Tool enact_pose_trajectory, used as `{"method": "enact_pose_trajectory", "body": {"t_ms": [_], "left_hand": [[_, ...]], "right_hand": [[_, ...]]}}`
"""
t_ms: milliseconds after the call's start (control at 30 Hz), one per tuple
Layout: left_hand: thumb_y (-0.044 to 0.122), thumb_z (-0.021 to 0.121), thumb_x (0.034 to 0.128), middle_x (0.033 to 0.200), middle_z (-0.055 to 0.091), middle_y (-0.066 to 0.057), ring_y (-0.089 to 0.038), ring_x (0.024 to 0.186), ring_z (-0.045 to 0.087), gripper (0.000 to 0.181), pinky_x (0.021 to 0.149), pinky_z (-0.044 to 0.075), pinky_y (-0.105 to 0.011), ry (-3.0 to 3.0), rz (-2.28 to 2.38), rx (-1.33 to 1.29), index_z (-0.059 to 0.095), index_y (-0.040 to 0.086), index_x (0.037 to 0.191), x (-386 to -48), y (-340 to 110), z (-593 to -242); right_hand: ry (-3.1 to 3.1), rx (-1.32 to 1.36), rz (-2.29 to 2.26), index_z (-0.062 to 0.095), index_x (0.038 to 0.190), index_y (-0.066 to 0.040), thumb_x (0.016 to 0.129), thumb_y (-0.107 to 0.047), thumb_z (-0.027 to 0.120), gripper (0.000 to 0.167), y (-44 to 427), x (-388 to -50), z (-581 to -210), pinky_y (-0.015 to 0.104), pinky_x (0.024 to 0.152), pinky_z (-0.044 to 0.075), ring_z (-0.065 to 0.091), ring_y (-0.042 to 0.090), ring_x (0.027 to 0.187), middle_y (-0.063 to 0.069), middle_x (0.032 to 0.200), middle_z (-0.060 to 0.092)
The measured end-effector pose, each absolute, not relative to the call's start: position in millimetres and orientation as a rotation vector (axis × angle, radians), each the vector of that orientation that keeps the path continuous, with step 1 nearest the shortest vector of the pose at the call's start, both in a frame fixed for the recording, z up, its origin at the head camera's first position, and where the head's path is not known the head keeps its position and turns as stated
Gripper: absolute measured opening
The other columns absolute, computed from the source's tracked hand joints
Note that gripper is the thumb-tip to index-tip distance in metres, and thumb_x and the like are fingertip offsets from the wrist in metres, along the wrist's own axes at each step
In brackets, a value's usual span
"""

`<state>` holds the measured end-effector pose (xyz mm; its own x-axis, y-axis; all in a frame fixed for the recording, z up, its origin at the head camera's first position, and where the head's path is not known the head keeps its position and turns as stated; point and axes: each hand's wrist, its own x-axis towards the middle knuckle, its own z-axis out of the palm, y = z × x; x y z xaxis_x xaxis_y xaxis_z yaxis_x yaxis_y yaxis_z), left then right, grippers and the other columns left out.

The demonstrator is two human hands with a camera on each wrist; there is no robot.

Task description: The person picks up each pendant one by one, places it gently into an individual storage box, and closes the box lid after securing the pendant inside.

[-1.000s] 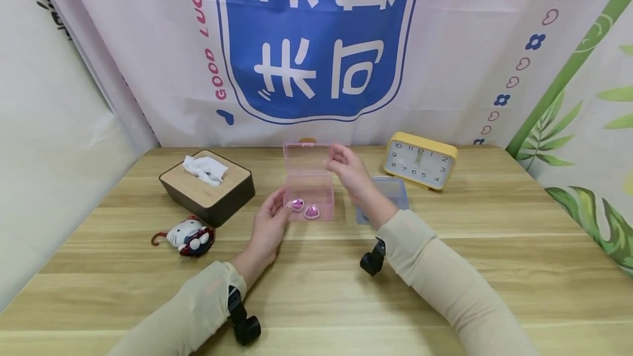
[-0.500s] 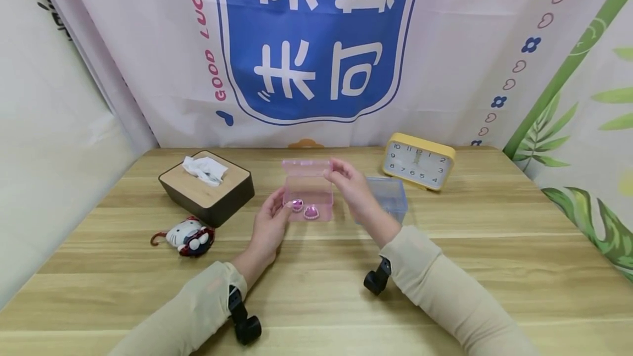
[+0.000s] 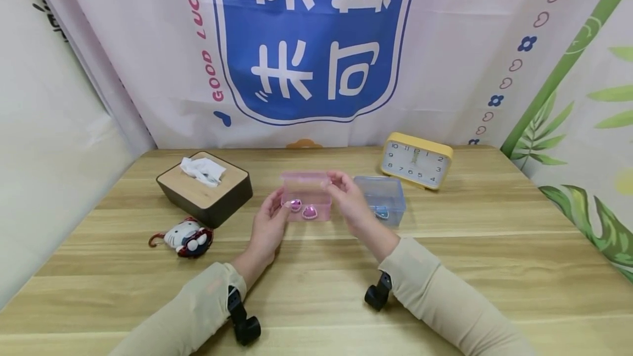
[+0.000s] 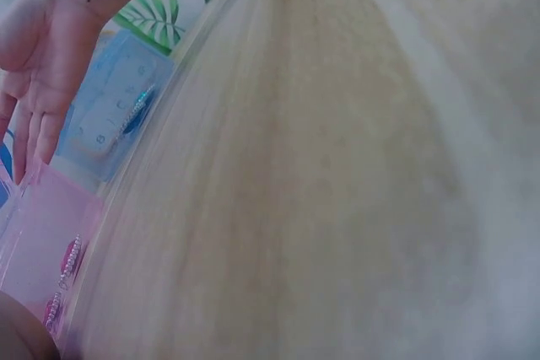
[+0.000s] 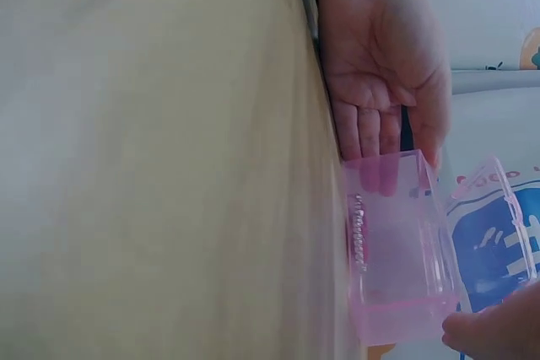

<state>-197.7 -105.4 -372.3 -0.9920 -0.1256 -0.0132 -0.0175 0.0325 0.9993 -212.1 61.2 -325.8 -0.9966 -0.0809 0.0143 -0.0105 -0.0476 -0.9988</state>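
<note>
A clear pink box (image 3: pixel 316 195) stands on the table with its lid (image 3: pixel 304 176) hinged up at the back and tilted forward, partway down. Two pink heart-shaped gems (image 3: pixel 310 212) with beaded edges lie inside. My left hand (image 3: pixel 268 227) holds the box's left end, thumb near the front and fingers along the side wall. At the right, my right hand (image 3: pixel 352 199) has its thumb and a finger at the lid's right edge. The right wrist view shows the lid (image 5: pixel 494 229) still apart from the box's rim, and the left hand's fingers (image 5: pixel 369 137) against the end wall.
Behind my right hand is a clear blue box (image 3: pixel 393 194) with a blue gem (image 3: pixel 381 212) inside. A yellow clock (image 3: pixel 417 161) stands behind it. To the left are a tissue box (image 3: pixel 205 185) and a cat-shaped keychain (image 3: pixel 185 238).
The pink lid has swung from upright down toward the front, and my right hand has come down with it. My left hand stays at the box. More of the blue box now shows.
</note>
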Motion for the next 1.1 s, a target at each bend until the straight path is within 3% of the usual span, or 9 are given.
{"method": "enact_pose_trajectory", "body": {"t_ms": [367,700,867,1100], "left_hand": [[0.012,0.052,0.0934,0.143,0.038,-0.015,-0.028,0.131,0.037,0.05,0.11,0.034,-0.038,-2.21,-2.143,0.106,0.036,0.009,0.141,-199,-109,-371],[0.02,0.046,0.0972,0.145,0.035,-0.011,-0.021,0.132,0.036,0.044,0.11,0.033,-0.03,-2.014,-2.295,0.067,0.039,0.005,0.138,-207,-123,-357],[0.019,0.048,0.096,0.137,0.046,-0.009,-0.02,0.124,0.044,0.038,0.107,0.037,-0.031,-2.039,-2.279,0.07,0.048,0.008,0.132,-209,-115,-354],[0.01,0.051,0.0931,0.13,0.05,-0.012,-0.019,0.116,0.045,0.036,0.103,0.04,-0.028,-2.046,-2.216,0.123,0.051,0.004,0.128,-207,-108,-363]], "right_hand": [[2.209,-0.023,-2.201,0.047,0.123,-0.002,0.093,-0.015,0.053,0.033,56,-210,-332,0.041,0.108,0.037,0.043,0.03,0.123,0.017,0.128,0.048],[2.216,-0.048,-2.206,0.045,0.121,0.004,0.092,-0.007,0.052,0.032,57,-210,-336,0.042,0.108,0.036,0.043,0.032,0.12,0.021,0.123,0.048],[2.213,-0.04,-2.227,0.045,0.118,0.006,0.09,-0.003,0.051,0.029,56,-210,-339,0.04,0.104,0.039,0.045,0.029,0.114,0.018,0.117,0.049],[2.218,-0.01,-2.212,0.047,0.117,0.006,0.087,0.002,0.052,0.031,55,-208,-342,0.04,0.108,0.037,0.044,0.032,0.122,0.022,0.125,0.05]]}}
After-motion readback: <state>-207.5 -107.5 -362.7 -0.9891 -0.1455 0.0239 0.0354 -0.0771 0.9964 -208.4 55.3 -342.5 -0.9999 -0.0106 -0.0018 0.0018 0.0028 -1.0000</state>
